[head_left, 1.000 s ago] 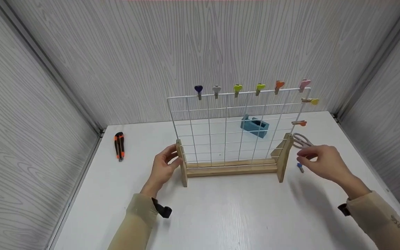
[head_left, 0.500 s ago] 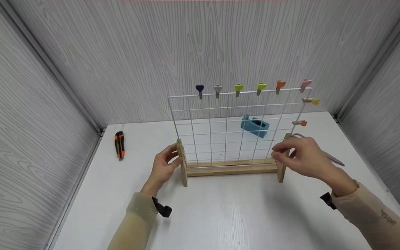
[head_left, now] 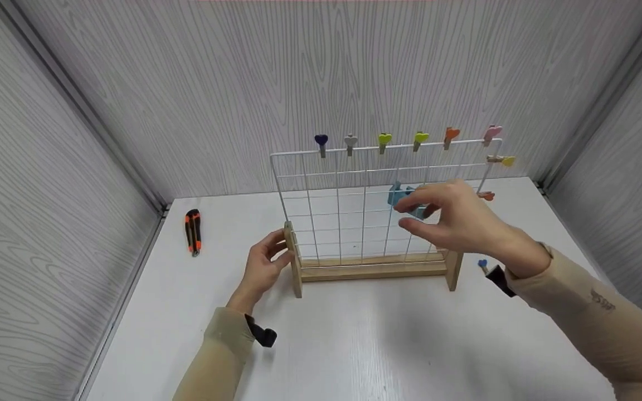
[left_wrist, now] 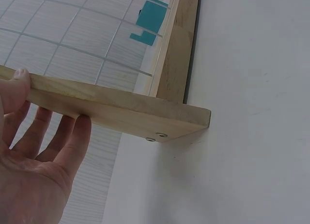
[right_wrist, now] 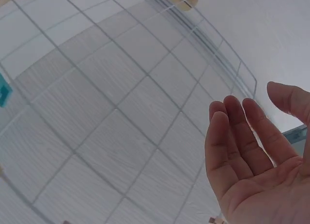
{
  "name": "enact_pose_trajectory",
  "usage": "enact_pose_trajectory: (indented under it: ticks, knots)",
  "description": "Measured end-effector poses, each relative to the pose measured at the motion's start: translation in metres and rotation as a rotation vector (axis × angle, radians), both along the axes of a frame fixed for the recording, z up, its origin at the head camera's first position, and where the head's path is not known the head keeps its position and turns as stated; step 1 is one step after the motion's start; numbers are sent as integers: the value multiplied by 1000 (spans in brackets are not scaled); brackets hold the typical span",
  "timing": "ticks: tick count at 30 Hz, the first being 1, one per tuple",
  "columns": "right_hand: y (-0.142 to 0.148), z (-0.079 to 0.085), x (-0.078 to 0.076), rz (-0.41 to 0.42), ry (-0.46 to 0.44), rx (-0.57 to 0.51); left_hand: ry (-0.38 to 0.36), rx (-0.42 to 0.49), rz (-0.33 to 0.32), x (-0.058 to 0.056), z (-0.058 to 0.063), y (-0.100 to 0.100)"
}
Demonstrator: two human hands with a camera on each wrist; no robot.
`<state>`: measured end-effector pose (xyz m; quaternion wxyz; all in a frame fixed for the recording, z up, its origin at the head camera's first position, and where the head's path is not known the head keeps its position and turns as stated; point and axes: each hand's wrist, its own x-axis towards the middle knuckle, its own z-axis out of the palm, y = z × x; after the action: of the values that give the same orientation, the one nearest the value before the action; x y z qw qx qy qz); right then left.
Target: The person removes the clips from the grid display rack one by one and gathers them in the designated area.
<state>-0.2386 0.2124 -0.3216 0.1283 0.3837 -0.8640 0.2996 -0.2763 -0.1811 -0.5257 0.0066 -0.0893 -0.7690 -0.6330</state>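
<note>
My left hand [head_left: 262,270] grips the left upright [left_wrist: 111,100] of a wooden stand [head_left: 374,274], thumb on its edge and fingers on the outer face. The stand bears a white wire grid [head_left: 365,192]. Several heart clothespins line the top wire, from a dark purple one [head_left: 321,140] to a pink one [head_left: 492,133]; a yellow one [head_left: 506,161] and an orange-red one [head_left: 487,196] sit on the right side. In front of the grid's right half, my right hand [head_left: 457,223] hovers with nothing in it, thumb and fingers apart.
A teal tape dispenser [head_left: 396,193] stands behind the grid, partly covered by the right hand. One blue clothespin [head_left: 483,264] lies on the table right of the stand. At left lies a black-and-orange utility knife [head_left: 193,231]. Panels enclose the table.
My right hand has moved left and up from beside the stand to in front of the grid. It now covers the scissors that showed earlier. The left hand keeps its place.
</note>
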Motion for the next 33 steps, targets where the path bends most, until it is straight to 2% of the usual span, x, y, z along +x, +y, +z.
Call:
enact_pose_trajectory:
  ticks: [7, 13, 18, 21, 25, 29, 33]
  knots:
    - [-30, 43, -9, 113, -45, 8, 1, 19, 1, 0, 2, -1]
    - [-54, 78, -19, 169, 17, 25, -15, 14, 1, 0, 3, 0]
    - [-72, 101, -30, 195, 60, 68, -18, 8, 13, 2, 3, 1]
    - [-83, 112, -37, 177, 56, 69, -19, 8, 19, 3, 4, 1]
    - [-95, 123, -50, 98, 12, 66, -24, 5, 12, 2, 4, 2]
    - [-108, 128, -64, 26, -82, 95, -27, 10, 21, 1, 3, 3]
    - [-117, 126, -77, -6, -174, 149, -24, 16, 17, 2, 2, 3]
